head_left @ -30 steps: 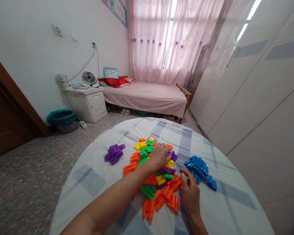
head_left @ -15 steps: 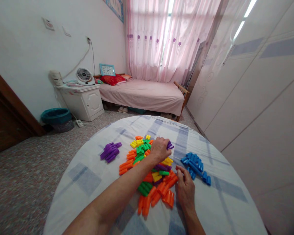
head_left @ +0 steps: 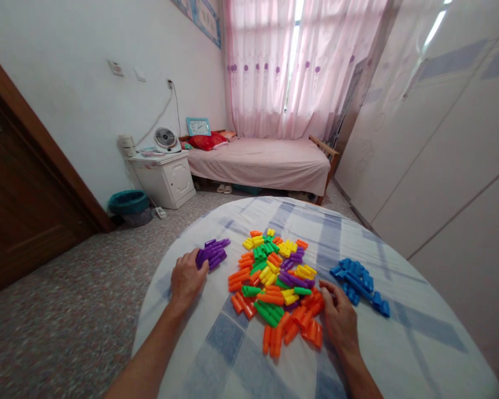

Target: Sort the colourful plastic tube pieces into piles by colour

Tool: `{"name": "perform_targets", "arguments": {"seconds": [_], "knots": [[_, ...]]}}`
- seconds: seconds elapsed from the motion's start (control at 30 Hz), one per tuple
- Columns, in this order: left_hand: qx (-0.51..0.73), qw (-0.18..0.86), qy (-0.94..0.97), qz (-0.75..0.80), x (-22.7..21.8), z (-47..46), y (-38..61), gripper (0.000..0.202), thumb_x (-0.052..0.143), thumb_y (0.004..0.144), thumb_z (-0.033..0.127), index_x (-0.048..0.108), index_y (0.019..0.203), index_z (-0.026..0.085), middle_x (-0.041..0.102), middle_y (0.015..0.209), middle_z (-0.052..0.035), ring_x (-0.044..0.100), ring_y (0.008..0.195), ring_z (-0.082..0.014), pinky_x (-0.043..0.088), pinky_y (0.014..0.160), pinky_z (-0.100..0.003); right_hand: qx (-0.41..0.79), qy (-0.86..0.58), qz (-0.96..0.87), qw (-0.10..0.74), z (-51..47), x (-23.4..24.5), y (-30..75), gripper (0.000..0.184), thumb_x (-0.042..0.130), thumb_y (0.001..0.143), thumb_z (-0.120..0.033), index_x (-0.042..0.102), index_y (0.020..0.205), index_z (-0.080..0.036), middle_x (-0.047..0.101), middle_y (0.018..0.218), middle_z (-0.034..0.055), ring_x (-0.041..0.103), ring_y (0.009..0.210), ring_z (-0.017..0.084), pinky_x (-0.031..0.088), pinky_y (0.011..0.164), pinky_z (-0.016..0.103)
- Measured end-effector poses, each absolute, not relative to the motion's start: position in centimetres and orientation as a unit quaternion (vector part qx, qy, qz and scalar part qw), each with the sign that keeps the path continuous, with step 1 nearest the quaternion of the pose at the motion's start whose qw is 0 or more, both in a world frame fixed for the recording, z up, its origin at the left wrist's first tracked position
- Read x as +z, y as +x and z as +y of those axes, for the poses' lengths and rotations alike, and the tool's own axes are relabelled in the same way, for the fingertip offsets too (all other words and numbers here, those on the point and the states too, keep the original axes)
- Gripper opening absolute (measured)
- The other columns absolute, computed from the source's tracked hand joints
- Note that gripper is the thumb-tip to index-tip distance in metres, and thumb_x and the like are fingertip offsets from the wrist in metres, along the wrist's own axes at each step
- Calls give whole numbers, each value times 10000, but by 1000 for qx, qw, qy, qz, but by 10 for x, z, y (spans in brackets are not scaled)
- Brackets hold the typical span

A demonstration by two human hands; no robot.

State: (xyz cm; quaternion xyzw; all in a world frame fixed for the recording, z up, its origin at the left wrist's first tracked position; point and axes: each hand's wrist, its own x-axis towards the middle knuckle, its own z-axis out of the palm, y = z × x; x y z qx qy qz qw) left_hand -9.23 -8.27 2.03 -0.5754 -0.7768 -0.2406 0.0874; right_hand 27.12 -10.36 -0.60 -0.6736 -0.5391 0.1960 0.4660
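A round table under a blue-checked white cloth (head_left: pixel 382 354) carries a mixed heap of small plastic pegs (head_left: pixel 278 280) in orange, green, yellow and purple. A separate purple peg pile (head_left: pixel 214 252) lies to the left, and a blue peg pile (head_left: pixel 360 280) to the right. My left hand (head_left: pixel 186 278) rests at the near edge of the purple pile, with its fingers curled around purple pegs. My right hand (head_left: pixel 339 318) lies on the cloth between the orange pegs and the blue pile. Its fingers are curled under, and what they hold is hidden.
Beyond the table stand a pink-covered bed (head_left: pixel 266 163), a white cabinet (head_left: pixel 164 177) with a small fan (head_left: pixel 165 138), and a teal basin (head_left: pixel 128 202) on the speckled floor. White wardrobe doors (head_left: pixel 441 155) line the right wall. A wooden door (head_left: pixel 20 205) is at the left.
My left hand lifted purple pegs out of the far side of the mixed heap and carried them left to the purple pile. My right hand barely moved. The view swung left.
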Motion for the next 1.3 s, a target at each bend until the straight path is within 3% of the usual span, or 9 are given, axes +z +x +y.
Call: {"name": "perform_targets", "arguments": {"seconds": [0.2, 0.33, 0.43, 0.63, 0.77, 0.9, 1.03, 1.3], "knots": [[-345, 28, -533, -772, 1, -75, -89, 507, 465, 845, 390, 469, 1258, 97, 541, 1218, -152, 503, 1143, -269, 404, 989, -386, 191, -673, -560, 443, -105, -7, 271, 407, 411, 797, -430, 640, 1020, -177, 646, 1052, 94, 579, 1000, 253, 439, 877, 411], [-385, 71, -536, -748, 15, -74, -75, 515, 467, 847, 417, 470, 1259, 107, 436, 1327, -177, 385, 1272, -308, 335, 1050, -458, 173, -639, -621, 420, -106, -11, 274, 411, 424, 791, -368, 617, 1104, -183, 626, 1134, 88, 565, 1053, 228, 424, 935, 396], [-420, 67, -600, -677, 31, -72, -47, 442, 470, 854, 364, 496, 1236, 145, 408, 1361, -146, 349, 1308, -284, 301, 1079, -445, 161, -620, -654, 403, -109, -11, 275, 411, 432, 780, -314, 608, 1135, -207, 622, 1152, 64, 543, 1096, 210, 392, 984, 387], [-507, -64, -649, -564, 22, -56, 0, 345, 415, 886, 350, 553, 1145, 168, 510, 1283, -114, 443, 1234, -223, 331, 1064, -429, 149, -622, -679, 360, -122, -3, 278, 437, 465, 761, -282, 583, 1173, -197, 631, 1062, 61, 562, 1009, 209, 424, 930, 375], [-565, -137, -586, -565, 6, -40, -1, 365, 399, 885, 382, 570, 1113, 154, 563, 1216, -111, 491, 1180, -213, 355, 1047, -404, 92, -656, -654, 366, -125, 1, 296, 416, 452, 805, -370, 581, 1153, -183, 619, 1097, 91, 552, 1041, 228, 413, 946, 398], [-566, -188, -558, -577, -1, -32, -7, 401, 382, 871, 405, 585, 1086, 135, 595, 1171, -115, 526, 1137, -227, 391, 1012, -394, -68, -771, -533, 342, -114, -1, 324, 724, 530, 739, -554, 431, 1326, -143, 425, 1361, 194, 373, 1254, 368, 330, 976, 559], [-553, -231, -559, -573, -1, -30, -8, 425, 373, 864, 431, 590, 1083, 138, 606, 1155, -108, 537, 1114, -230, 385, 1010, -395, -82, -828, -486, 266, -92, -13, 338, 932, 581, 669, -643, 308, 1406, -142, 311, 1438, 224, 336, 1269, 425, 347, 935, 581], [-539, -320, -530, -571, 1, -31, -8, 422, 395, 853, 468, 626, 1023, 159, 647, 1081, -86, 575, 1035, -237, 417, 952, -374, -120, -789, -550, 248, -37, -21, 333, 812, 547, 713, -622, 357, 1376, -193, 343, 1428, 174, 326, 1290, 357, 342, 958, 526]]}}
